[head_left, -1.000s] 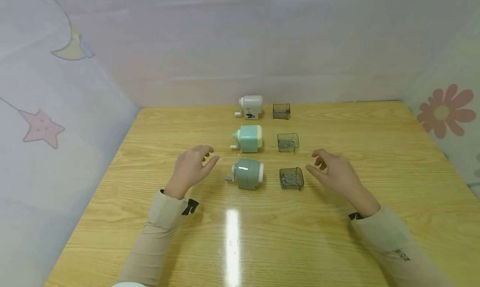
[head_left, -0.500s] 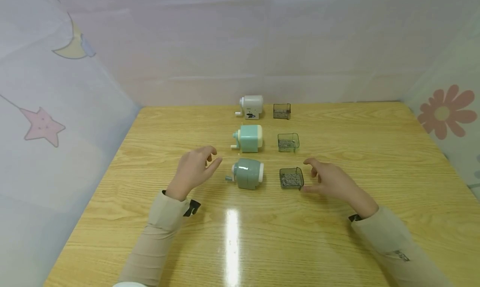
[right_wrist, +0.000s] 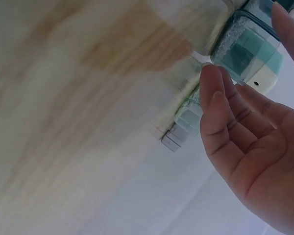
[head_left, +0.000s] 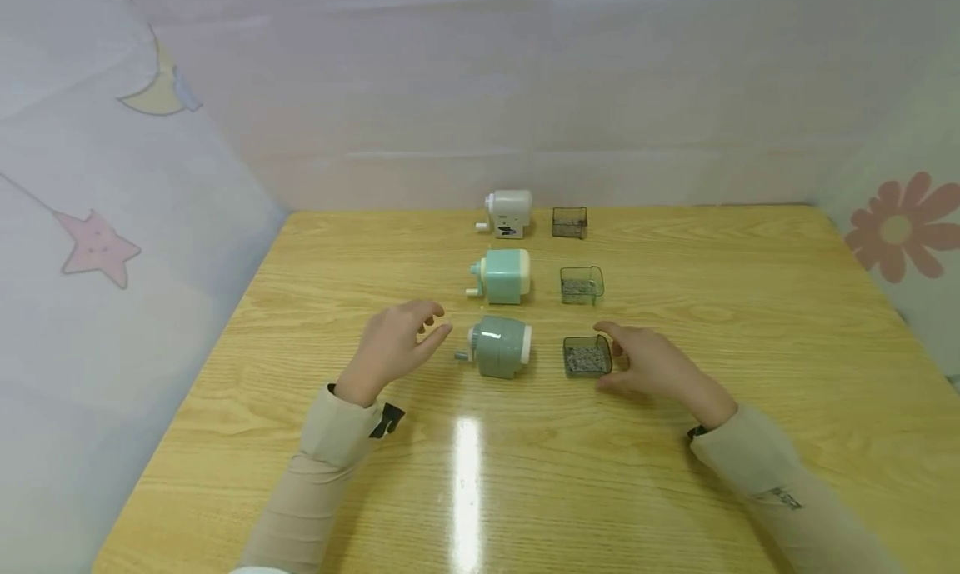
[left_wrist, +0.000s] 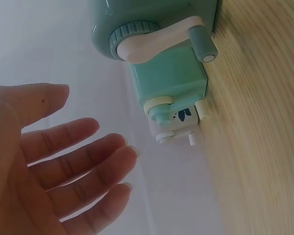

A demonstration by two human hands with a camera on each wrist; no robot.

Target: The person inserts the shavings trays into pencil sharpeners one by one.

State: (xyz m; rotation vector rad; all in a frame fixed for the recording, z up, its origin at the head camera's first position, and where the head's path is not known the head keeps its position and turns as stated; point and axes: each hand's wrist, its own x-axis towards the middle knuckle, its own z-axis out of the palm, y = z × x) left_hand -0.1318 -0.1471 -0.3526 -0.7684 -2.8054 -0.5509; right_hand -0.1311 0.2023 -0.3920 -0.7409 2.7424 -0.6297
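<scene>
By right hand, translucent boxy tray.

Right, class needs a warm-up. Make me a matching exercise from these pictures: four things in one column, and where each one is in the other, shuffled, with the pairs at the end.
Things
1. White sharpener
2. Mint-green sharpener
3. Left hand
4. Right hand

Places
A. Holding nothing, to the left of the grey-green sharpener
B. In the middle row, between two other sharpeners
C. Thumb and fingers on either side of the nearest tray
D. In the farthest row

Right pairs
1-D, 2-B, 3-A, 4-C
</scene>
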